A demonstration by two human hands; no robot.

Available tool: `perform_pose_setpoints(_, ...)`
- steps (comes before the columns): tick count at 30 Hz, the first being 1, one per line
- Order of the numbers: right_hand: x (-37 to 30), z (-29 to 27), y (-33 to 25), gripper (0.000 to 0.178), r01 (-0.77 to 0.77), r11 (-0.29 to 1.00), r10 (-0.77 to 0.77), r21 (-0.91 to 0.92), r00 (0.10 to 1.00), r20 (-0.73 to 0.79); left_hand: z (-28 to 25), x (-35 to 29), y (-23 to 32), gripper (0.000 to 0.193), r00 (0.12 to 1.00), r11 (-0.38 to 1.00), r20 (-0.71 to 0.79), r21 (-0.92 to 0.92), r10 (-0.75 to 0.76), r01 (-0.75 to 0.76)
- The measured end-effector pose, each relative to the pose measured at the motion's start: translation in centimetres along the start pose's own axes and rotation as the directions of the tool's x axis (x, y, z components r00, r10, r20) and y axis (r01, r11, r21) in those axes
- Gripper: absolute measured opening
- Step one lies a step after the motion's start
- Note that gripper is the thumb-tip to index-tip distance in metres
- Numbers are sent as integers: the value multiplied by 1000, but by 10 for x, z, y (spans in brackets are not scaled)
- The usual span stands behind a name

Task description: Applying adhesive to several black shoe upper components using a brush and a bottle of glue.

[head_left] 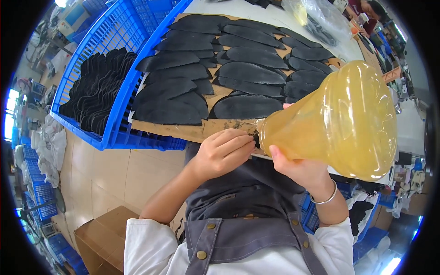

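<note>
A large clear plastic bottle (pixel 339 123) of yellow liquid lies tilted in my right hand (pixel 302 169), its narrow end pointing left. The right fingers and thumb wrap round its tapered part, with some fingers hidden behind it. My left hand (pixel 224 153) is closed, fingertips pinched at the small dark cap (pixel 256 139) on the bottle's narrow end; its exact form is mostly covered. Just beyond my hands, black shoe-insole-like pieces (pixel 250 73) lie in overlapping rows on a brown cardboard sheet (pixel 192 131) on the table.
Left of the table stands a blue plastic crate (pixel 108 123) with a stack of black pieces (pixel 98 91). A cardboard box (pixel 107 233) sits on the floor at lower left. Clear plastic bags (pixel 321 23) lie at the table's far right, near another person (pixel 366 16).
</note>
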State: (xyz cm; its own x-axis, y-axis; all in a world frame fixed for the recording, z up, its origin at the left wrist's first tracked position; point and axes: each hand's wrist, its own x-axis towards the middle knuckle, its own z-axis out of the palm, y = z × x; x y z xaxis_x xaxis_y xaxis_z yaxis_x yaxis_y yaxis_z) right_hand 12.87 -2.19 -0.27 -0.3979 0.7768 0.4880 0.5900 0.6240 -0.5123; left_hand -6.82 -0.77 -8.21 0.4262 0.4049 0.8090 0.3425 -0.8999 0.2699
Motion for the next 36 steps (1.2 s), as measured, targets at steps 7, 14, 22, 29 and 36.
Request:
perform_pose_setpoints(7,-9,-17,-6,52,17,943,-17,-331,1000,4,6,-2,-2,25,1000,1000,-22,21,-14,14)
perform_pose_setpoints(14,-45,-57,0,42,-291,928,266,-232,955,-133,4,-4,1,22,998,998,-23,14,-65,65)
perform_pose_setpoints(22,-29,-40,-9,80,-217,946,280,240,920,-275,4,2,3,20,997,998,-42,10,-63,64)
perform_pose_setpoints(29,2,-31,-35,64,-254,957,275,-137,948,160,8,-8,4,21,989,988,2,-38,-149,149)
perform_pose_setpoints(36,-81,-77,25,66,-272,840,243,-470,962,-123,-2,9,11,18,993,992,49,63,-109,106)
